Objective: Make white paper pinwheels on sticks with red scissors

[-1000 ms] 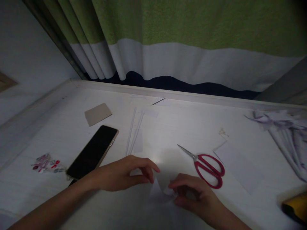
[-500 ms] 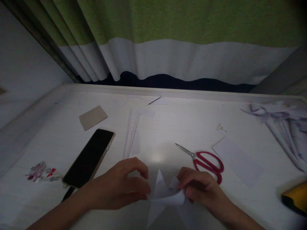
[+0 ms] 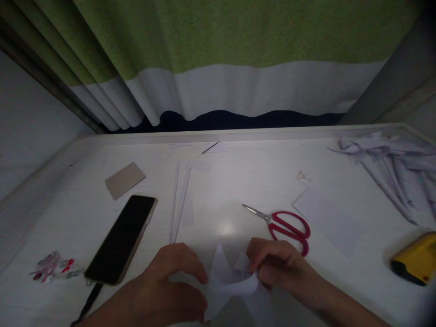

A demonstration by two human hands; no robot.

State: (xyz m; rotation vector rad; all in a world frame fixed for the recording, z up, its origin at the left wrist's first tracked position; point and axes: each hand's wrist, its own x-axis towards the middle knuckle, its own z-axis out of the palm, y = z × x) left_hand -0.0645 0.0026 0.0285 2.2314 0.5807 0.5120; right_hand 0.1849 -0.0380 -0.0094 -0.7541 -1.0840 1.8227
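Note:
A small piece of folded white paper point(image 3: 227, 280) with pointed flaps lies at the near edge of the white table point(image 3: 238, 181). My left hand point(image 3: 170, 288) pinches its left side with curled fingers. My right hand point(image 3: 275, 268) grips its right flap between thumb and fingers. Both hands rest low on the table, close together. Red-handled scissors point(image 3: 286, 225) lie shut just beyond my right hand.
A black phone point(image 3: 122, 238) lies to the left, with a brown card point(image 3: 124, 180) behind it and a patterned wrapper point(image 3: 52, 267) far left. Thin white strips point(image 3: 179, 200), a white sheet point(image 3: 329, 218), rolled paper pieces point(image 3: 391, 168) and a yellow object point(image 3: 413, 258) lie to the right. A curtain hangs behind.
The paper has gone from nearly flat to lifted with pointed flaps up between my hands. Both hands have drawn nearer to me and closed on it. The view swung slightly right.

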